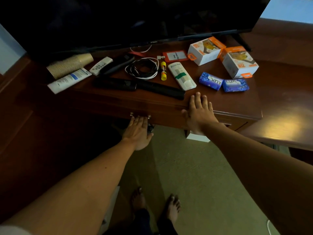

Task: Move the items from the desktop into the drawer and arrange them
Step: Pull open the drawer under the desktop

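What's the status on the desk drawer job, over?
Left hand at drawer handle, grip unclear. Right hand flat on desktop edge. Drawer shut, items still on top.

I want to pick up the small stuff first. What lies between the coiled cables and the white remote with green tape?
One thing: a yellow glue stick lies between the coiled cables and the white remote, roughly parallel to the remote, as the head view shows.
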`<state>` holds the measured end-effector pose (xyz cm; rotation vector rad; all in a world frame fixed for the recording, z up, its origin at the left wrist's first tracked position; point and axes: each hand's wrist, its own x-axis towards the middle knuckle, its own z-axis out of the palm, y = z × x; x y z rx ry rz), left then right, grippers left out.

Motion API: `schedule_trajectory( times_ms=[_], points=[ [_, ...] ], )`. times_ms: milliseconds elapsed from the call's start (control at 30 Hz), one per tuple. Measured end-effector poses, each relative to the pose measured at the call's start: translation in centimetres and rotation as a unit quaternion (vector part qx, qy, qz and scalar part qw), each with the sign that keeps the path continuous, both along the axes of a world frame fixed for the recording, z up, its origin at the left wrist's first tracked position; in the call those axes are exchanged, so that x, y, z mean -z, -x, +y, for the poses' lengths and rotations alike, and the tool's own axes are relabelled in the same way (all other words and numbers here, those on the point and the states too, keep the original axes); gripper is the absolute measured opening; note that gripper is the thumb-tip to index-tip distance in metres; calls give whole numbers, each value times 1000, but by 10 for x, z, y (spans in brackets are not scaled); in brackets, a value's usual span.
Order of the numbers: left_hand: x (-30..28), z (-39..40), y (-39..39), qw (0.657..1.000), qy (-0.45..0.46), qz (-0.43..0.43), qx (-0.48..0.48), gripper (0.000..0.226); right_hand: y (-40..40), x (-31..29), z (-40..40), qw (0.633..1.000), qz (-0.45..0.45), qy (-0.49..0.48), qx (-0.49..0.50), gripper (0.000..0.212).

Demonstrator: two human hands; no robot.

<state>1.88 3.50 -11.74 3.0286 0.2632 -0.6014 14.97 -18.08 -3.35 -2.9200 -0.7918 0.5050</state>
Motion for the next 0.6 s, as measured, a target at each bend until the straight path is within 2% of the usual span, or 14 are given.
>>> schedule_trajectory(
  times_ms=[167, 300, 500, 600],
  points=[
    [0, 5, -11, 999, 21, -30, 3, 75, 2, -1, 0, 1000, 2, -6, 5, 75],
    [-3, 9, -15, 996, 65, -48, -32, 66, 1, -1, 0, 1000, 6, -2, 6, 76],
    [8, 2, -3, 997, 54, -40, -40, 103, 2, -4, 2, 1000, 15, 4, 9, 76],
    [10, -2, 4, 996, 55, -37, -51, 108, 1, -5, 2, 1000, 16, 6, 10, 76]
  ],
)
